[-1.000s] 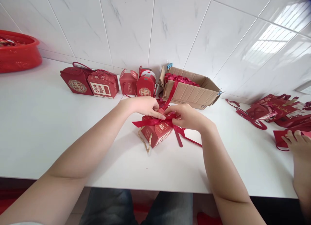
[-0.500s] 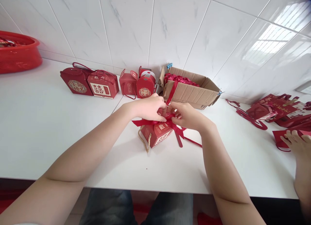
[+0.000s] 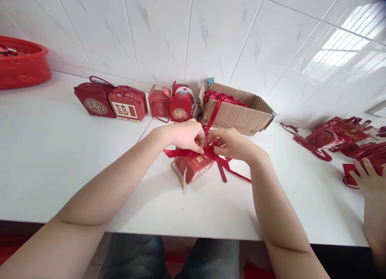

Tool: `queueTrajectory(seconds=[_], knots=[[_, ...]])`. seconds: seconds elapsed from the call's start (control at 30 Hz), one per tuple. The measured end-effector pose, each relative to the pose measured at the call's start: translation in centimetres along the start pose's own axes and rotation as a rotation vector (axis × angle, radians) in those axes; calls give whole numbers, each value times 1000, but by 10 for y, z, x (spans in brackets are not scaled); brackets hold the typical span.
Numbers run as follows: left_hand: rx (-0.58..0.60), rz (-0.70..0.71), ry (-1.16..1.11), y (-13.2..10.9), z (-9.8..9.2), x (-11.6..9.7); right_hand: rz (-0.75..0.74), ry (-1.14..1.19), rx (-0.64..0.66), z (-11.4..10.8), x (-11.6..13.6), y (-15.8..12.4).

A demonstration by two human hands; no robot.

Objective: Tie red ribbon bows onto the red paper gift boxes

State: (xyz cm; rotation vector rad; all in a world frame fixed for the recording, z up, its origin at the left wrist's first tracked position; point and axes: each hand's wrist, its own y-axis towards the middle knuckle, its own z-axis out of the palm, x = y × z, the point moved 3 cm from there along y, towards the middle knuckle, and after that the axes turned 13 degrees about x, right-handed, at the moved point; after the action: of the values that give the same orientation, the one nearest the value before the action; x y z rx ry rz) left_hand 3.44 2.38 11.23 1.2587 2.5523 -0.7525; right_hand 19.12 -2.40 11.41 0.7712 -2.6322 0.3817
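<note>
A small red gift box (image 3: 197,166) with pale lettering stands on the white table in front of me, a twisted gold cord (image 3: 181,174) hanging at its left side. Red satin ribbon (image 3: 221,162) crosses its top, forming a bow or knot partly covered by my fingers. My left hand (image 3: 189,136) pinches the ribbon on the left of the knot. On the other side my right hand (image 3: 227,144) grips the ribbon between thumb and fingers. One ribbon strand runs up toward the cardboard box (image 3: 238,116) behind.
Several finished-looking red boxes (image 3: 128,104) line the tiled wall at back left. A red plastic basin (image 3: 25,68) sits at far left. Red bags (image 3: 340,130) and loose ribbon lie at right, near another person's hand (image 3: 369,174) on a red piece.
My left hand has shifted very slightly, its fingertips moving a little left from the knot. At right, the other person's hand has moved and its fingers are more spread.
</note>
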Motion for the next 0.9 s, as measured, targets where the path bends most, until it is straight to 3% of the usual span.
queueTrajectory(seconds=[0.73,0.83,0.9], knots=[[31,-29,-10,1,-1,1,-92,36,-5,-1,-1,-1],[-29,58,16,-2,-5,-2,-53,167,8,-8,-5,-10],[-159,117,-2,-9,-14,-4,-55,267,14,-13,-8,-18]])
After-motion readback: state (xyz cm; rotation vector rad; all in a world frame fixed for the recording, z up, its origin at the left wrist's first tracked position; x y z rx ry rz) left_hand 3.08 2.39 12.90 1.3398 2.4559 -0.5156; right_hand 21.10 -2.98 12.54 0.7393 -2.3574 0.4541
